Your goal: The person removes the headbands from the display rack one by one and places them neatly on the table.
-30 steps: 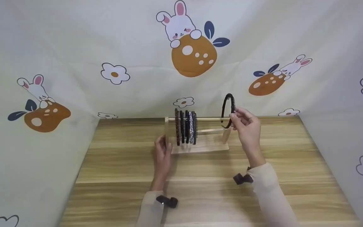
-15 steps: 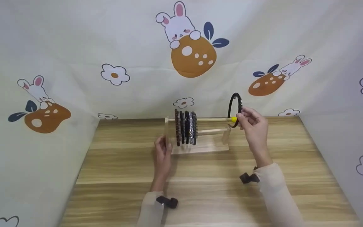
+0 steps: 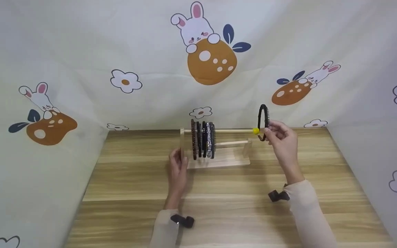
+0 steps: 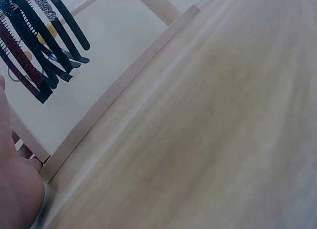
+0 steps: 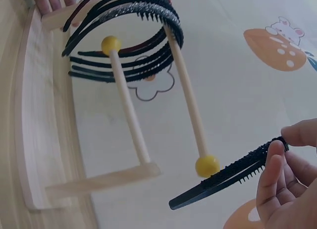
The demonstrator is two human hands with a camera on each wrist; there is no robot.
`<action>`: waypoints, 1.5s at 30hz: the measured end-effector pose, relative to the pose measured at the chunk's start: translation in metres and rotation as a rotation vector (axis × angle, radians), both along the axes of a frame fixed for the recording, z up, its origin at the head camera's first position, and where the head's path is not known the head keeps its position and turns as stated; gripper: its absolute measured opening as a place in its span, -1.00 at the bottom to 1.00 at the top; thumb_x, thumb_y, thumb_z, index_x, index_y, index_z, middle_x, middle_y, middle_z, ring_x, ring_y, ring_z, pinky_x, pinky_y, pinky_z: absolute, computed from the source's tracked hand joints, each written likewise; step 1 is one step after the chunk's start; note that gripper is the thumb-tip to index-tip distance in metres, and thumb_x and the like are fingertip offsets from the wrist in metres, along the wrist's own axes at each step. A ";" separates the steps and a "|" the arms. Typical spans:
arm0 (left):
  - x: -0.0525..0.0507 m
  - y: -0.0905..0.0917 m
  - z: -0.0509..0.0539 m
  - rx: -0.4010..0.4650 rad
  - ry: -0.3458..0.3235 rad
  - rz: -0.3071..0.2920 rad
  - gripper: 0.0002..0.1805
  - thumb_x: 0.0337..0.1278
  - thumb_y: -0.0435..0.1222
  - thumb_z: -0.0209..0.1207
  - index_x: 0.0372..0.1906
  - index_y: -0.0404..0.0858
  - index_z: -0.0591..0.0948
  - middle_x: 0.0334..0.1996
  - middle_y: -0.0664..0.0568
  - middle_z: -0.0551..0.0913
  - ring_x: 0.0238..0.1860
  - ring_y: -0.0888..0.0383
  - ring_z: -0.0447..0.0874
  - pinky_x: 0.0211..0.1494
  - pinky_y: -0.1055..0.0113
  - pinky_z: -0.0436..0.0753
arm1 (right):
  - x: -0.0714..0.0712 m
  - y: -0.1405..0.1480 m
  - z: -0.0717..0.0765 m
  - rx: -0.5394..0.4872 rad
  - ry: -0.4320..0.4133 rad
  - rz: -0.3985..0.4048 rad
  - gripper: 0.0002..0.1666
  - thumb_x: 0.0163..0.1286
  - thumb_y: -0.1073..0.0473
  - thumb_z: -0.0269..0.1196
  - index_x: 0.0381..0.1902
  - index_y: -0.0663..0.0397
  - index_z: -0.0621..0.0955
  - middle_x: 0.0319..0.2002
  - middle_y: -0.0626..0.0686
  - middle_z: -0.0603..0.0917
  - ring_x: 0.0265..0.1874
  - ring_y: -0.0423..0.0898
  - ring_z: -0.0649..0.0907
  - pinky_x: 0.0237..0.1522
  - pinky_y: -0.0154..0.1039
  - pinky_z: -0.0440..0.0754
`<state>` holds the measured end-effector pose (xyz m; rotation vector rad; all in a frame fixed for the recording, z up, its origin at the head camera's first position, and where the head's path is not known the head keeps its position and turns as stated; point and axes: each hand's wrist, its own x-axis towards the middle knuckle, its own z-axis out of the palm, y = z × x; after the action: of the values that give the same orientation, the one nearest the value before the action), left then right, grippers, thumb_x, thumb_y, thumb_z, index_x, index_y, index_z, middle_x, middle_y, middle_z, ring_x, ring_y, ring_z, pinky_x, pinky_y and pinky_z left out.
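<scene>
My right hand (image 3: pixel 284 144) pinches a black toothed headband (image 5: pixel 247 159) between thumb and fingers. The headband stands upright just off the yellow ball (image 3: pixel 256 131) at the right end of the rack's upper rod; in the right wrist view it lies close by that ball. My left hand (image 3: pixel 177 168) holds the left upright of the wooden headband rack (image 3: pixel 233 161), its fingers partly behind the wood. Several headbands (image 3: pixel 204 139), black, dark red and silver glittery, hang together on the rods near that left end. In the left wrist view their ends (image 4: pixel 74 33) hang above the rack's base.
A wood-grain table (image 3: pixel 219 206) lies under the rack. Pale cloth (image 3: pixel 150 103) with rabbits and flowers stands behind and at both sides. The lower rod's yellow ball (image 5: pixel 111 44) shows among the hanging headbands.
My right hand has moved right, drawing the black headband along the upper rod and past its yellow ball, which is now uncovered. My left hand and the rack have stayed in place.
</scene>
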<state>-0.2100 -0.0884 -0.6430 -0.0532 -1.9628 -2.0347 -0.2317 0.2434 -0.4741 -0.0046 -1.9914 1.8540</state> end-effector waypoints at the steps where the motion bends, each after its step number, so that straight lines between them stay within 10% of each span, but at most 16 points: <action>1: 0.000 0.000 0.000 -0.004 -0.001 0.002 -0.52 0.78 -0.29 0.03 0.57 -0.24 0.25 0.59 -0.43 0.33 0.66 -0.36 0.29 0.78 -0.19 0.24 | 0.000 0.002 -0.002 0.012 -0.006 0.004 -0.73 0.48 0.49 0.40 0.09 0.51 0.73 -0.30 -0.08 0.75 -0.46 -0.24 0.66 -0.49 -0.44 0.65; 11: -0.002 0.001 -0.003 -0.012 0.028 0.011 -0.53 0.77 -0.26 0.06 0.55 -0.23 0.27 0.58 -0.45 0.35 0.64 -0.39 0.29 0.78 -0.22 0.21 | -0.001 0.032 -0.022 0.128 -0.060 0.012 -0.72 0.46 0.48 0.43 0.10 0.49 0.74 -0.27 -0.07 0.74 -0.41 -0.29 0.68 -0.44 -0.49 0.65; 22: -0.022 -0.010 -0.048 0.050 0.059 -0.020 -0.50 0.75 -0.12 0.15 0.57 0.01 0.33 0.63 -0.20 0.37 0.69 -0.19 0.27 0.83 -0.01 0.15 | -0.001 0.062 -0.042 0.371 -0.045 -0.008 -0.72 0.39 0.52 0.49 0.04 0.43 0.79 -0.16 0.22 0.83 -0.39 -0.40 0.67 -0.34 -0.59 0.64; 32: -0.002 -0.002 -0.003 -0.011 0.033 -0.012 -0.52 0.77 -0.25 0.06 0.55 -0.22 0.27 0.56 -0.38 0.40 0.61 -0.36 0.35 0.77 -0.22 0.27 | 0.001 0.081 -0.065 0.468 -0.108 -0.025 -0.74 0.41 0.55 0.40 0.03 0.40 0.80 -0.08 0.36 0.80 -0.36 -0.46 0.67 -0.32 -0.61 0.67; 45: -0.001 0.000 0.001 -0.012 0.014 0.010 -0.56 0.77 -0.32 0.04 0.53 -0.25 0.28 0.62 -0.40 0.34 0.67 -0.33 0.28 0.81 -0.09 0.20 | 0.005 0.095 -0.083 0.610 -0.099 -0.015 -0.73 0.34 0.20 0.65 -0.11 0.22 0.84 -0.14 0.20 0.79 -0.35 -0.36 0.66 -0.29 -0.65 0.61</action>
<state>-0.2106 -0.0886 -0.6424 -0.0600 -1.9630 -2.0108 -0.2267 0.3383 -0.5566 0.0665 -2.5352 1.1891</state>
